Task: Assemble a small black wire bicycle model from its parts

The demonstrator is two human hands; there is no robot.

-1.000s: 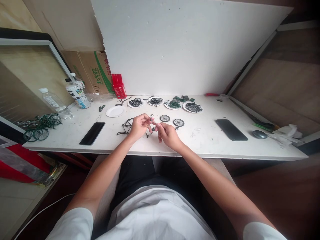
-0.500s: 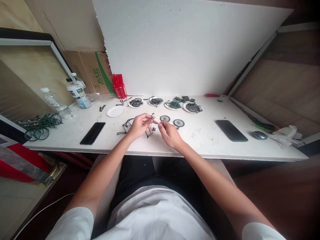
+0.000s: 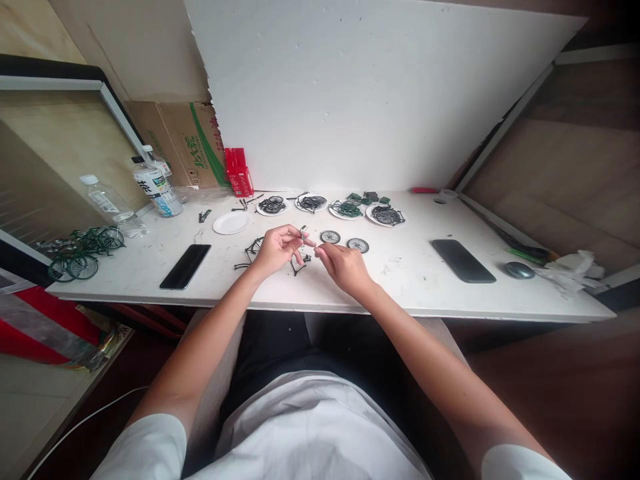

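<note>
My left hand [image 3: 277, 253] pinches a small dark model bicycle part [image 3: 303, 233] just above the table. Close against it, my right hand [image 3: 345, 267] is closed in a pinch; whatever its fingertips hold is too small to make out. A dark model bicycle frame [image 3: 255, 247] lies on the table, partly hidden behind my left hand. More thin dark parts [image 3: 299, 269] show below the fingers. Two spoked toy wheels, one [image 3: 330, 237] behind my hands and another [image 3: 358, 245] beside my right hand, lie flat.
Along the back stand white plates with dark parts [image 3: 273, 205] and green parts [image 3: 349, 210]. A bare white plate [image 3: 231, 223] sits left of them. Phones [image 3: 185, 267] [image 3: 463, 261] flank the work area. Assembled model bicycles [image 3: 85, 252] and bottles [image 3: 157, 190] stand left; a mouse [image 3: 519, 270] lies right.
My right hand has turned and shifted slightly right, its back now more raised. My left hand stays almost in place, still pinching the small part.
</note>
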